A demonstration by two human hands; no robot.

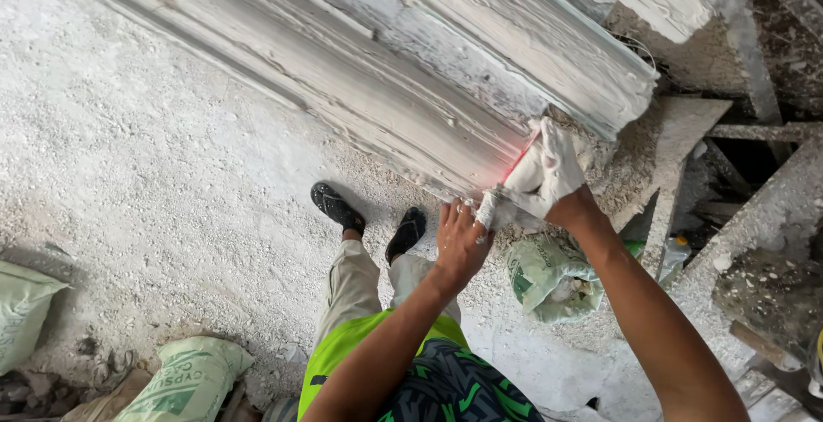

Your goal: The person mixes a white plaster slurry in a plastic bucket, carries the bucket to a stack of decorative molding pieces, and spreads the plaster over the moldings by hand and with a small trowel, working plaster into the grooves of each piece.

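**A:** What are the two hands doing?

**B:** Both meet at the near end of a long white plaster moulding (411, 88), ridged along its length, which lies on a rough plaster-crusted workbench (686, 122). The right hand (544, 173), coated in wet white plaster, is curled and pressed against the moulding's end at the bench's near edge. A red-edged tool (519, 162) shows beside it; whether the hand grips it, I cannot tell.

**A:** And the left?

**B:** The left hand (461, 242) sits just below, fingers together, closed around a small white plaster-smeared handle (490, 209) that touches the moulding's lower edge.

**A:** What lies around?

**B:** Below, a dusty white floor (171, 173), the person's black sandals (369, 221), and an open pale green sack (549, 281) near the bench. Two more green sacks (184, 379) lie towards the lower left.
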